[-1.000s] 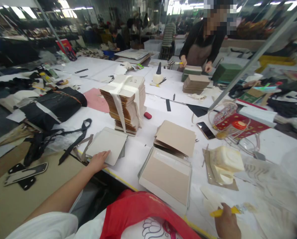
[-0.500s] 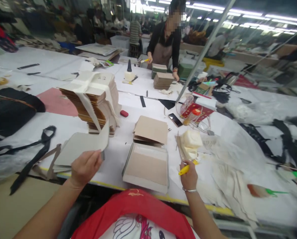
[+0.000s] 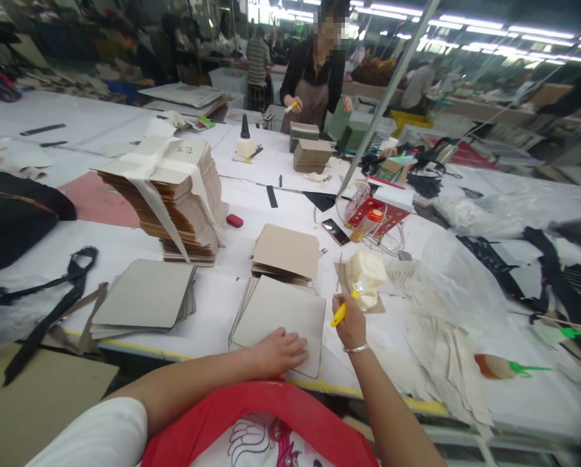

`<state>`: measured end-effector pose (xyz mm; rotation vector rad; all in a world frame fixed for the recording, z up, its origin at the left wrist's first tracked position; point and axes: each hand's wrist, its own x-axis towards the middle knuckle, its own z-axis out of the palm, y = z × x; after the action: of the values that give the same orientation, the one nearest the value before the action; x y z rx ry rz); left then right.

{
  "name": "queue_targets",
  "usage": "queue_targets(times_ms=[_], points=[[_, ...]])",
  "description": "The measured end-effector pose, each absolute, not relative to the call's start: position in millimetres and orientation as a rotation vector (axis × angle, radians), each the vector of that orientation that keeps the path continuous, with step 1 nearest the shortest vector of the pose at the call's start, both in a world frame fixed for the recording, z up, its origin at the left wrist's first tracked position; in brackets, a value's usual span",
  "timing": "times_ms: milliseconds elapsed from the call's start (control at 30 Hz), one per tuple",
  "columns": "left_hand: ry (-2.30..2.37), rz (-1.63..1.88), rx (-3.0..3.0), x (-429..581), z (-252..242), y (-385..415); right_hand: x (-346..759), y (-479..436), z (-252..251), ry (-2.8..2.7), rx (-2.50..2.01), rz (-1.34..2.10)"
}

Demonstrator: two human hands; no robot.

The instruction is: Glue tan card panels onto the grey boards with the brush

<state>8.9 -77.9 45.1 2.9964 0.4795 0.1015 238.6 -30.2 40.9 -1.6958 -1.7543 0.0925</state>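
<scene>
My left hand (image 3: 279, 351) lies flat, fingers spread, on a grey board (image 3: 281, 314) at the table's near edge, on top of a small stack. My right hand (image 3: 350, 322) is closed round a yellow-handled brush (image 3: 340, 314), whose tip reaches into a pale lump of glue (image 3: 364, 275) on a brown sheet. A pile of grey boards (image 3: 144, 303) lies to the left. Brown card sheets (image 3: 286, 250) sit just beyond the board under my left hand.
A tall bound stack of brown card (image 3: 174, 198) stands at left centre. A phone (image 3: 335, 231), a red box (image 3: 378, 214) and a slanted metal pole (image 3: 382, 104) lie beyond. A person (image 3: 314, 71) works across the table. Crumpled plastic sheeting (image 3: 446, 292) covers the right.
My left hand carried a grey board from the left pile and laid it on the stack in front of me. My right hand brought the brush up to the glue lump.
</scene>
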Motion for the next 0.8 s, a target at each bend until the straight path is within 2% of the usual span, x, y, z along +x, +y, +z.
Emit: queue_targets(times_ms=[133, 300, 367, 467, 567, 633, 800], points=[[0.771, 0.013, 2.967, 14.1, 43.0, -71.3, 228.1, -0.4, 50.5, -1.801, -1.712, 0.123], [0.817, 0.065, 2.864, 18.2, 48.2, -55.7, 207.8, 39.9, 86.4, -1.825, -1.588, 0.196], [0.84, 0.176, 2.848, 19.2, 55.4, -32.7, 193.8, 61.8, 104.4, -1.695, -1.504, 0.339], [1.002, 0.284, 2.866, 22.1, 63.0, 20.0, 163.7, 101.5, 121.8, -1.508, -1.455, 0.771], [1.174, 0.204, 2.855, 25.9, 61.5, 71.2, 131.1, 139.6, 118.1, -1.514, -1.431, 1.224], [1.24, 0.13, 2.835, 28.3, 57.3, 93.3, 114.4, 160.4, 105.8, -1.545, -1.451, 1.389], [1.228, 0.073, 2.835, 30.4, 49.7, 113.1, 102.0, 205.4, 73.4, -1.505, -1.557, 1.334]])
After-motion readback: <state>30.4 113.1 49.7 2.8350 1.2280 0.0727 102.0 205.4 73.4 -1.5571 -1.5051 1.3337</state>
